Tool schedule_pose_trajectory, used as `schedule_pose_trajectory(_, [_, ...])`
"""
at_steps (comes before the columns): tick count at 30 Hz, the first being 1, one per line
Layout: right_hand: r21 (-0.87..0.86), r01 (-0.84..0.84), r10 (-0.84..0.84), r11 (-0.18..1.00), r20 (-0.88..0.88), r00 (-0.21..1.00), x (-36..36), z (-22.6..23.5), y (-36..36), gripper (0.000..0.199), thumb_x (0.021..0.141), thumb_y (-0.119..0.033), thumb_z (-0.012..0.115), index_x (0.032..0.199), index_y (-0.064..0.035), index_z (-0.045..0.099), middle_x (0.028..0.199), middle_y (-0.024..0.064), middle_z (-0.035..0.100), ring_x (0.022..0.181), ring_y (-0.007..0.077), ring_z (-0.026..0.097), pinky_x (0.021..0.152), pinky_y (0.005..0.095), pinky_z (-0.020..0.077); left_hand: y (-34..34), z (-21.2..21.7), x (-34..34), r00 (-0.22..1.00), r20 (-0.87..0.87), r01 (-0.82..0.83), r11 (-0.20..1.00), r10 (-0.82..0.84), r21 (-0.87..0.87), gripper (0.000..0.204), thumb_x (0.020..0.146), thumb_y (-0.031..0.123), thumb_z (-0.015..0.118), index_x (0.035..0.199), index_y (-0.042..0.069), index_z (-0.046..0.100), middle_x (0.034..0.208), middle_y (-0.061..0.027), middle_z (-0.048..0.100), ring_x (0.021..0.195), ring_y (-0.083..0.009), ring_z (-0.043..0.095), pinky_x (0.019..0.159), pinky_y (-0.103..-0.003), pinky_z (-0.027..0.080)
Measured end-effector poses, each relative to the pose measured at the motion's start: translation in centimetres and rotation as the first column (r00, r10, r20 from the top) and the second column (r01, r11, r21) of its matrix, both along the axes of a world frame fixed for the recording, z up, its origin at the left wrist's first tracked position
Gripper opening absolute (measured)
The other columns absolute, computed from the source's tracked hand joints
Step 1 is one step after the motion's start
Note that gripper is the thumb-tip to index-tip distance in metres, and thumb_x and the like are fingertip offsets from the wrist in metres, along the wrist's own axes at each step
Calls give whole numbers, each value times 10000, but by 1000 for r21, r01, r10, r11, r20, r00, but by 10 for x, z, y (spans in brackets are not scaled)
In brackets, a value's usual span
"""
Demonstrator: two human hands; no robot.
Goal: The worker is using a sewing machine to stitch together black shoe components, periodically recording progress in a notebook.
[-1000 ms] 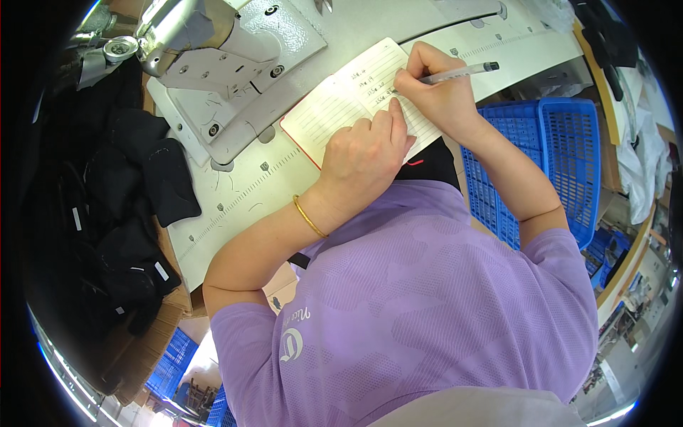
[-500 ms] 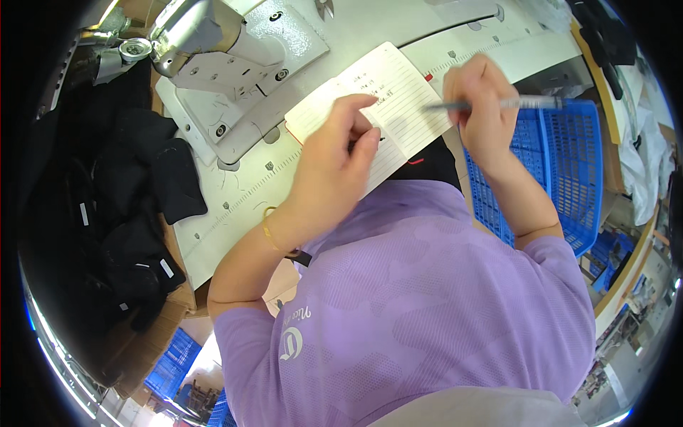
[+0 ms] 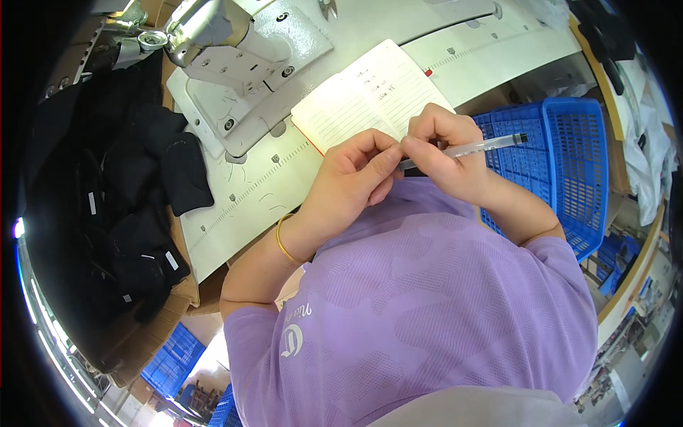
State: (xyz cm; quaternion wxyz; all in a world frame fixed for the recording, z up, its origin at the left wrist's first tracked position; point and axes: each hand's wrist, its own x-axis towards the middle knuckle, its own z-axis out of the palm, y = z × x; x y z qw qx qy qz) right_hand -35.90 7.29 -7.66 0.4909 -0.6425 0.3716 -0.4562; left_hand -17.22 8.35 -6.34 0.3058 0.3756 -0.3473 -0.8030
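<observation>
While the right hand [image 3: 448, 151] pinches the pen [image 3: 485, 146] beside the open notebook [image 3: 336, 117] on the tabletop [image 3: 249, 206], whether the curled left hand [image 3: 356, 174] grips it cannot be told; steady handling should prevent stray marks.

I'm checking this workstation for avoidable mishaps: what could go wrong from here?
Ink marks: the pen is in the right hand, its left end by the left hand's fingers and above the purple shirt. Its tip is hidden; if uncovered, it might mark either.

A slip: the open notebook lies near the front edge of the white table, partly behind both hands, so a nudge could shift it.
</observation>
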Motion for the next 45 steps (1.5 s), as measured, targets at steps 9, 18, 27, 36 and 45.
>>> schedule_pose_trajectory(9, [291, 51, -153, 955, 341, 927, -35, -2, 15, 240, 951, -256, 578, 862, -40, 525, 546, 9, 497, 446, 64, 423, 438, 205, 320, 15, 12, 6, 986, 163, 72, 949, -22, -308, 75, 941, 66, 587, 977, 1, 577, 781, -20, 601, 630, -25, 495, 552, -166, 376])
schedule_pose_trajectory(18, [324, -303, 214, 896, 282, 935, -38, -4, 37, 150, 958, -101, 565, 978, 13, 660, 651, 57, 623, 527, 68, 546, 466, 207, 376, 14, 17, 12, 953, 295, 228, 812, -72, -537, 74, 932, 39, 568, 924, -12, 622, 677, 2, 570, 566, -16, 435, 502, -196, 338])
schedule_pose_trajectory(27, [358, -326, 201, 875, 345, 917, -24, -3, 44, 133, 963, -68, 548, 974, 3, 660, 731, 50, 628, 563, 80, 568, 474, 216, 421, 14, 10, 17, 952, 291, 235, 833, -93, -501, 117, 945, 53, 555, 938, -18, 647, 693, 28, 560, 584, -13, 424, 517, -182, 318])
schedule_pose_trajectory(36, [-90, -449, 452, 889, 6, 892, -33, -3, 14, 231, 847, -21, 673, 1075, 5, 690, 867, 87, 685, 785, 158, 656, 612, 271, 509, 14, 5, 26, 978, 197, 107, 976, -69, -190, 120, 920, 112, 652, 847, 20, 627, 690, 62, 552, 613, 5, 435, 543, -181, 343])
schedule_pose_trajectory(45, [391, -512, 511, 765, 117, 852, -36, 8, 14, 293, 936, -94, 543, 1201, -20, 644, 827, 85, 674, 754, 153, 641, 647, 272, 496, 14, 0, 29, 964, 249, 155, 956, -91, -249, 140, 927, 124, 643, 843, 14, 623, 658, 72, 518, 590, 2, 389, 521, -192, 308])
